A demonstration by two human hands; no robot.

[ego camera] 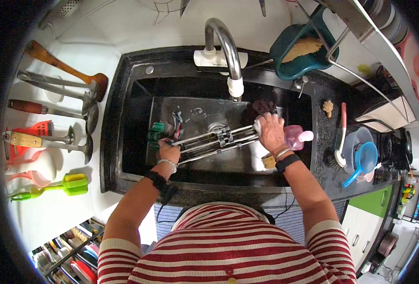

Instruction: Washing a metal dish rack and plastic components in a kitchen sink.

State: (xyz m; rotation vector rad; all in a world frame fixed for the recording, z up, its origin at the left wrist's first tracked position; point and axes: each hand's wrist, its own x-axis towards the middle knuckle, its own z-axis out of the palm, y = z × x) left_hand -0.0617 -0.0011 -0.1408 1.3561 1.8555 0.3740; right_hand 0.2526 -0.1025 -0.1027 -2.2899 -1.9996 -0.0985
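A metal rack of parallel rods (209, 150) lies slanted across the black sink (110, 117). My left hand (169, 153) grips its left end. At its right end, my right hand (270, 132) presses down with white foam by the fingers; what lies under the palm is hidden. A dark scrubber or cloth (264, 105) lies just beyond my right hand. Beside that hand is a pink bottle (294, 136) with a light pink cap. Near my right wrist is a yellowish sponge (269, 161). A green object (157, 131) and a small tube-like item (177, 124) lie by my left hand.
A curved metal faucet (230, 53) arches over the sink. A teal basket (284, 71) hangs at the back right. On the right counter are a dish brush (343, 135), a ginger piece (328, 108) and a blue strainer (367, 156). Ladles and a wooden spoon (101, 85) hang at the left.
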